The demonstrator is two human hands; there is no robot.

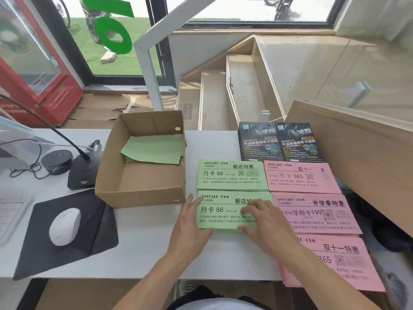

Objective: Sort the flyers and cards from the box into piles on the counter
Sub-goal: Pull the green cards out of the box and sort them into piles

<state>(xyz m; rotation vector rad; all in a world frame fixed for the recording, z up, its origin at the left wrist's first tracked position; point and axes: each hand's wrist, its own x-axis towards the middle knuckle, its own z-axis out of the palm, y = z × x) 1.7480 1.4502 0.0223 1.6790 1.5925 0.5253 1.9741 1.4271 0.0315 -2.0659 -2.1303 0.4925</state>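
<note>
A cardboard box (143,189) stands on the white counter (143,249) with a few blank-side-up green flyers (154,148) left inside. To its right lie sorted piles: two green flyer piles, the far one (230,175) and the near one (221,212), three pink piles (301,176) (312,211) (339,262), and two dark flyer stacks (280,142). My left hand (190,227) holds the near green pile's left edge, thumb at its front edge. My right hand (266,222) rests on the same pile's right part, fingers bent over it.
A white mouse (64,227) sits on a black mat (67,238) at the left. A gooseneck microphone base (82,173) and a round black puck (57,161) stand behind it. A wooden panel (357,153) rises at the right, beside the piles.
</note>
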